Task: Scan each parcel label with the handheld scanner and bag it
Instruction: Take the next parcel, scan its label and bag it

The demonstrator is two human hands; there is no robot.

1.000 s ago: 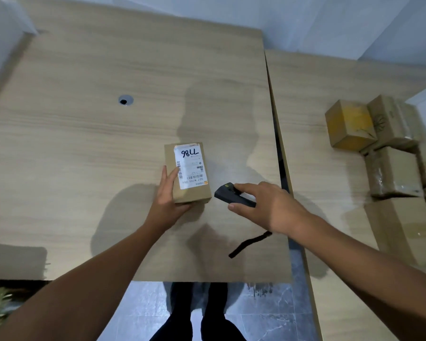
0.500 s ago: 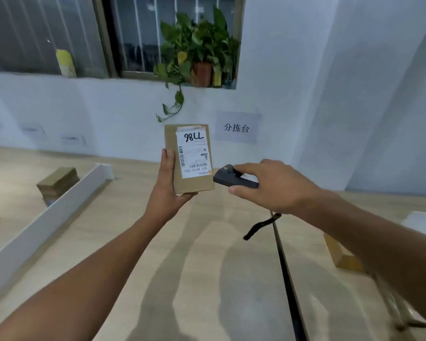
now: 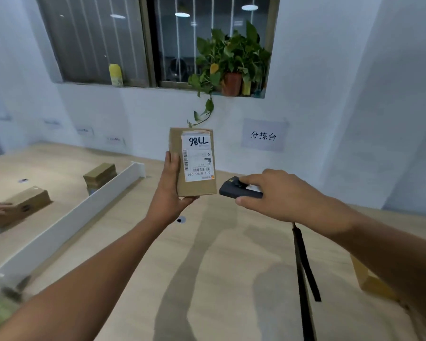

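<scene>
Now that we've raised the parcel (image 3: pixel 193 166) off the desk (image 3: pixel 219 267), left hand (image 3: pixel 169 198) fingers grasping it upright, right hand (image 3: pixel 278 195) clenches the scanner (image 3: pixel 234 189) just right of it; label (image 3: pixel 197 156) scan looks imminent.
</scene>
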